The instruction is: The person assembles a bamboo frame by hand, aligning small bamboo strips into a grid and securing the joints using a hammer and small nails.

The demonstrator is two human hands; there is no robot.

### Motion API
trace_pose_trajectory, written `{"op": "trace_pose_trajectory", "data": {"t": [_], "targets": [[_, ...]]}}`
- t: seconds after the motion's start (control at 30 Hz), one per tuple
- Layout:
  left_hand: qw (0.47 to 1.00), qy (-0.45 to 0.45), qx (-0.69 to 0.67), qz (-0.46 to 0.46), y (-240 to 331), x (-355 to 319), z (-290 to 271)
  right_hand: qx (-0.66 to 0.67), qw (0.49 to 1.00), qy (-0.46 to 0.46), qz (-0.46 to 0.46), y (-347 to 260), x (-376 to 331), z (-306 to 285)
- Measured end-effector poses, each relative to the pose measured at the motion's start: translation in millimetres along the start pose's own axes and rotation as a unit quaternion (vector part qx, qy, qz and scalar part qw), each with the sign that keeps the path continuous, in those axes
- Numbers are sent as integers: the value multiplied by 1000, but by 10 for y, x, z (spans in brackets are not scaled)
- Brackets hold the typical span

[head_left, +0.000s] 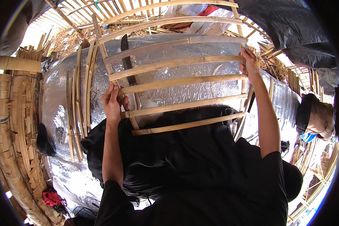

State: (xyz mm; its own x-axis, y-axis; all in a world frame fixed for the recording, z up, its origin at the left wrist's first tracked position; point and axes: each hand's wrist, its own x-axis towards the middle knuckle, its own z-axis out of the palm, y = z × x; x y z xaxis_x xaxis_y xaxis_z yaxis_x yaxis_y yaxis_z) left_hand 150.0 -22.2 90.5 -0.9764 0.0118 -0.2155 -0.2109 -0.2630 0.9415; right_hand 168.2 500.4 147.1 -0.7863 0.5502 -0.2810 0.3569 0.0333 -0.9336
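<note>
A ladder-like bamboo frame (182, 83), with several slats joined to two side rails, is held up in front of me, tilted above my lap. My left hand (113, 101) is closed round its left rail, thumb and fingers pinching beside a slat end. Higher up, the fingers of my right hand (249, 62) are wrapped round the right rail, where a slat meets it. Behind the slats, a long dark-bladed machete (127, 62) lies on a silver foil sheet (165, 52); the slats partly cover it.
Loose bamboo strips (89, 83) lie on the foil at left. Beside them stands a woven bamboo wall (24, 132). A red and white sack (211, 19) is at the far side, black plastic sheeting (290, 26) at upper right, and a red cloth-like item (54, 197) at lower left.
</note>
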Motion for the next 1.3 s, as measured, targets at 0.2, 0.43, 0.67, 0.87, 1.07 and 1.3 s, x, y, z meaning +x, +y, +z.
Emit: {"op": "trace_pose_trajectory", "data": {"t": [0.2,0.43,0.67,0.87,1.07,1.3], "targets": [[1000,2,16,4,-22,9,53,5,1000,15,-10,-30,-9,-31],[999,-25,33,0,-54,-5,11,-9,999,37,-27,13,50,-101],[998,-43,34,13,-82,-20,84,-10,998,25,-60,-62,72,-214],[998,-49,45,6,-51,-13,56,10,998,18,-65,-102,23,-148],[998,-42,52,4,-53,-9,77,-25,996,19,-79,-76,47,-169],[998,-36,45,19,-86,14,70,-51,995,13,-84,-58,23,-95]]}}
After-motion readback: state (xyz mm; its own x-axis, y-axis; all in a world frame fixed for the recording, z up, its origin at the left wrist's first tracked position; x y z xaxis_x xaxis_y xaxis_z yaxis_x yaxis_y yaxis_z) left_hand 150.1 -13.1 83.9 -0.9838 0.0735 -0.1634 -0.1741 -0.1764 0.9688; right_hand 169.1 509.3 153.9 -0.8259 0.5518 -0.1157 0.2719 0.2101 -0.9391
